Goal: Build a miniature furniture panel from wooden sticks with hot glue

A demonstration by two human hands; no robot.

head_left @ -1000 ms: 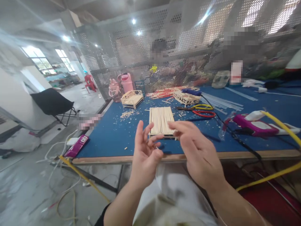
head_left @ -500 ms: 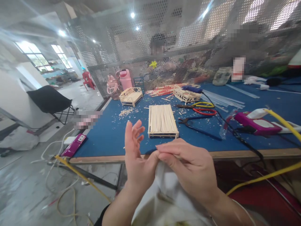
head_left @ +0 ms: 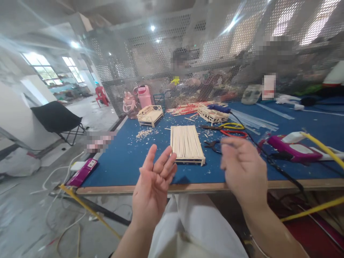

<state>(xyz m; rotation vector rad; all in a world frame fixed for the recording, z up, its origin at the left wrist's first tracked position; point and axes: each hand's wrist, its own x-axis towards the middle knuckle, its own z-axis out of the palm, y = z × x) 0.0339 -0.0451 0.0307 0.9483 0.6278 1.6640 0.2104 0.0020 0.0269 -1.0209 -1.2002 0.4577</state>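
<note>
My left hand [head_left: 153,186] is open, palm up and fingers spread, in front of the near left corner of a small platform of pale wooden sticks [head_left: 186,142]. To the right, my right hand [head_left: 244,172] hovers over the table edge with thumb and fingers drawn together, slightly blurred. Whatever its fingertips may hold is hidden. Behind it lie dark-handled nippers [head_left: 213,145], partly covered by the hand, and pliers [head_left: 228,126] with one yellow and one red handle. The stick platform stands on short legs, touched by neither hand as far as I can tell.
Two small stick-built furniture pieces, one at back left [head_left: 150,115] and one further right [head_left: 212,114], stand near red-tipped sticks [head_left: 185,108]. A blue glue gun [head_left: 219,108], clear glue sticks [head_left: 252,120], a purple power strip [head_left: 292,147] and pink bottles [head_left: 143,96] share the blue table.
My hands have come apart. The right hand has moved right and up from the left thumb, and the left palm has turned upward with its fingers spreading. The view has tilted slightly.
</note>
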